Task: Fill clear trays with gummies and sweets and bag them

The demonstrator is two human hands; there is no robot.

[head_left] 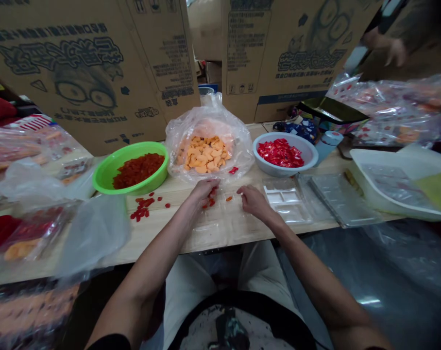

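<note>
The left hand pinches glossy red cubes between its fingers, above a thin clear plastic tray near the wooden bench's front edge; the right hand curls its fingers together.

A black short sleeve shows at the bottom left edge, with a sliver of another sleeve at the bottom right. The left forearm and right forearm are bare down to the left hand and right hand. The pale shirt carries a dark print beneath a curved black band. The trousers are cream.
</note>
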